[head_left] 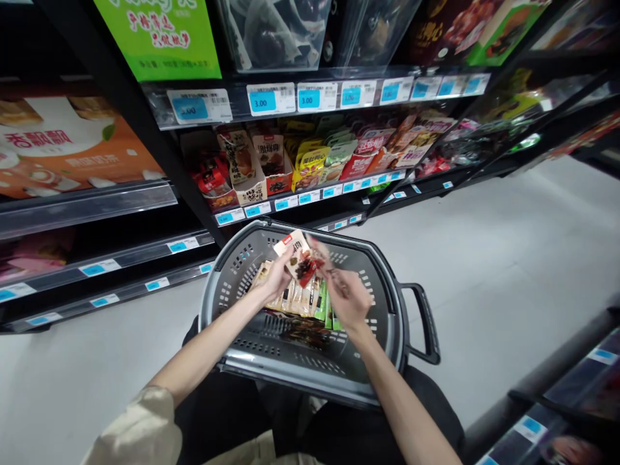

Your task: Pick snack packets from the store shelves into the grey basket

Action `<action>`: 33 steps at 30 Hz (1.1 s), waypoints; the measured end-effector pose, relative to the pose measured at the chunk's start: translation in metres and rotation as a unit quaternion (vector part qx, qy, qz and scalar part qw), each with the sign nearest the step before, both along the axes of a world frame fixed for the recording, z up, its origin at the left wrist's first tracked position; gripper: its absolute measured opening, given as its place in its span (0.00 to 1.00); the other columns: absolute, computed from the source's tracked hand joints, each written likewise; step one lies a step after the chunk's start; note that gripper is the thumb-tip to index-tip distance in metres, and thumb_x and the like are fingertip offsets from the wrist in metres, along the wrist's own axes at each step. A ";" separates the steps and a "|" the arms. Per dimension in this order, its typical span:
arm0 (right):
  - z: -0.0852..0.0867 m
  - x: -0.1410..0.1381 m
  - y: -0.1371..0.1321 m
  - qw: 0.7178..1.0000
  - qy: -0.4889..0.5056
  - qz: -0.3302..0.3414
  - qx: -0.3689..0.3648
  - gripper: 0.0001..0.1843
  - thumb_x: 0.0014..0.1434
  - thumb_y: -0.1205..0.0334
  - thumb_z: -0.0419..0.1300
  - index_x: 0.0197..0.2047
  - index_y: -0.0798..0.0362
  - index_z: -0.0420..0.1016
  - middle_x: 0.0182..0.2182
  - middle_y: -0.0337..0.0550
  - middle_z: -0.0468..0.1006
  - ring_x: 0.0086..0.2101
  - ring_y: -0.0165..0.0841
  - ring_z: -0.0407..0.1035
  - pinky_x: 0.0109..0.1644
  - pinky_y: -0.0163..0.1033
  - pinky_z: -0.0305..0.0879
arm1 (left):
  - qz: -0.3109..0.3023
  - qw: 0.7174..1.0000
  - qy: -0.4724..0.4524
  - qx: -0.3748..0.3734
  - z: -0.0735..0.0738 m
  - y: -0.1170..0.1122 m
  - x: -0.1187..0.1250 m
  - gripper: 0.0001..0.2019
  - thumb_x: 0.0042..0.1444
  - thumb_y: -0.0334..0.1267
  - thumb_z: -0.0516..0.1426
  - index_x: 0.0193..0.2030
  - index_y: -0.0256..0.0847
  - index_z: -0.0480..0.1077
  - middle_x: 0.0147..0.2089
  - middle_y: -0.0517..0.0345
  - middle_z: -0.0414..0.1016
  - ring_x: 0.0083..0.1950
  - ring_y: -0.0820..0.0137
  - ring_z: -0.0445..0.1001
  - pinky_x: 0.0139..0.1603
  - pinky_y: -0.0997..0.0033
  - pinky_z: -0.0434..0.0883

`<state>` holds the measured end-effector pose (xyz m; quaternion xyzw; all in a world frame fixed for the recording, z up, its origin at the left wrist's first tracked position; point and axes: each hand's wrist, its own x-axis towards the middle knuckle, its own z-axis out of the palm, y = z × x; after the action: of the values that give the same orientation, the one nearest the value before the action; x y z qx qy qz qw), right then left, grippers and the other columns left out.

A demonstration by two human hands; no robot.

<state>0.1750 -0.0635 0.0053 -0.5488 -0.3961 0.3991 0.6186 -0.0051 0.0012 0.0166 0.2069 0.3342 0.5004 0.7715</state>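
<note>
My left hand [277,279] is closed on a small cream-and-red snack packet [296,253] with a picture of dark meat on its front. Close beside it, my right hand [349,298] is closed with its fingertips pinching a second packet [317,248], which is smeared by motion. Both hands are over a grey plastic shopping basket [387,323] that rests by my knees. Inside, below my hands, lie several cream packets [295,298] and a few green ones [328,313]. Darker contents nearer me are hard to make out.
Ahead stands a black shelf with open boxes of snack packets [310,165] and blue price tags [261,100]. An orange drink carton [72,145] is on the left shelf. The basket's black handle [426,323] sticks out to the right. Another shelf edge [533,426] is at lower right.
</note>
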 end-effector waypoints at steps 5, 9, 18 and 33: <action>-0.004 -0.018 -0.009 0.966 -0.194 0.143 0.088 0.16 0.55 0.65 0.71 0.47 0.41 0.86 0.49 0.44 0.85 0.49 0.42 0.78 0.61 0.52 0.73 | -0.099 0.994 0.006 0.041 0.006 -0.016 0.008 0.28 0.49 0.49 0.73 0.54 0.39 0.78 0.51 0.46 0.84 0.59 0.50 0.79 0.65 0.52 0.71; 0.006 -0.025 -0.008 0.967 -0.144 0.196 0.073 0.12 0.54 0.63 0.71 0.44 0.43 0.86 0.44 0.43 0.86 0.46 0.40 0.79 0.56 0.47 0.76 | -0.075 0.994 0.055 0.059 0.002 -0.015 0.009 0.30 0.45 0.42 0.75 0.55 0.39 0.77 0.51 0.46 0.84 0.59 0.50 0.79 0.65 0.53 0.70; 0.014 0.000 0.013 0.992 0.115 0.026 -0.053 0.26 0.46 0.49 0.79 0.45 0.51 0.82 0.44 0.44 0.87 0.42 0.40 0.82 0.51 0.46 0.80 | 0.020 0.981 0.149 0.122 -0.022 0.006 -0.001 0.33 0.48 0.42 0.73 0.61 0.41 0.71 0.62 0.45 0.78 0.64 0.53 0.75 0.70 0.52 0.65; 0.017 0.024 0.029 0.988 0.141 -0.032 -0.058 0.27 0.55 0.33 0.68 0.44 0.47 0.81 0.44 0.42 0.86 0.44 0.40 0.80 0.52 0.48 0.76 | 0.042 0.988 0.122 0.084 0.003 0.009 -0.009 0.28 0.50 0.32 0.64 0.61 0.43 0.71 0.62 0.50 0.79 0.69 0.51 0.71 0.72 0.50 0.64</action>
<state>0.1991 -0.0344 0.0223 -0.5350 -0.2633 0.4744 0.6476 -0.0140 0.0103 0.0196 0.3160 0.3913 0.5297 0.6830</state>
